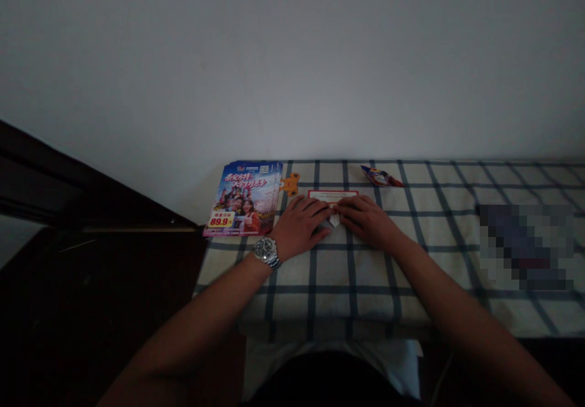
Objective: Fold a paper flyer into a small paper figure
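Note:
A partly folded paper sheet (pixel 333 195) lies on the checked cloth, a red-edged white strip showing along its far side. A small pale folded point of it shows between my hands. My left hand (pixel 302 223), with a metal watch (pixel 267 252) on its wrist, grips the sheet's left part, fingers over it and thumb on the near side. From the right, my right hand (pixel 367 220) has its fingertips closed on the paper near the middle fold. Both hands cover much of the sheet, so its full shape is hidden.
To the left lies a stack of colourful printed flyers (pixel 242 200). A brown bear figure (pixel 289 183) shows beside it. Beyond my right hand lies a folded colourful paper piece (pixel 381 177). A blurred-out dark object (pixel 521 245) is at the right. A plain wall (pixel 292 78) rises behind the checked tablecloth (pixel 292 300).

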Tool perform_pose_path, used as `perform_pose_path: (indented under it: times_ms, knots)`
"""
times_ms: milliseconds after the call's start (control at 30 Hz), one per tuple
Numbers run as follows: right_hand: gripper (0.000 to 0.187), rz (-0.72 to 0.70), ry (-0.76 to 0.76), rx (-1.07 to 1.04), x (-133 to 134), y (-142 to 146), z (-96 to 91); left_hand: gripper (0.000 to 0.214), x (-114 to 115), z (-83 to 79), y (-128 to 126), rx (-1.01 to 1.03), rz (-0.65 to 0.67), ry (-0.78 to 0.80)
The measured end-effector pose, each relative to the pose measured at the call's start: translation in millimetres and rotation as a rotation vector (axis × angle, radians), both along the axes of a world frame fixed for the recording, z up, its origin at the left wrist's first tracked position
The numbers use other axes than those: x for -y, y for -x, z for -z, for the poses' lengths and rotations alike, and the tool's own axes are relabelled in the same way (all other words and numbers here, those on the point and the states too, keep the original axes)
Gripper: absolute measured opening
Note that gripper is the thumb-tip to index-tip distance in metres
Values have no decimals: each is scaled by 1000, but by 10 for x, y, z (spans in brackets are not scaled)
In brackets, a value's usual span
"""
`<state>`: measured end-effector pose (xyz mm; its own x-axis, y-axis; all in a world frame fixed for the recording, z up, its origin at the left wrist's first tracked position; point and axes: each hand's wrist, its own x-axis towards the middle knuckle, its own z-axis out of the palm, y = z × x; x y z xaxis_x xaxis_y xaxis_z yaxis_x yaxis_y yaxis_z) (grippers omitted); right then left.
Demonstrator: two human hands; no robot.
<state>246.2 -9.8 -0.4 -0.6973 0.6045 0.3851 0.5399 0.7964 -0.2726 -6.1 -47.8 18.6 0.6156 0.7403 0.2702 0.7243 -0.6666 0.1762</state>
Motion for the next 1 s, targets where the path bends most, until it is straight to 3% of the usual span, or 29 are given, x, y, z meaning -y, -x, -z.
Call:
perform_pose_path:
  times_ms: [1000]
  knots:
    - [34,82,32,-64,15,53,17,44,-9,7,-19,47,-29,27]
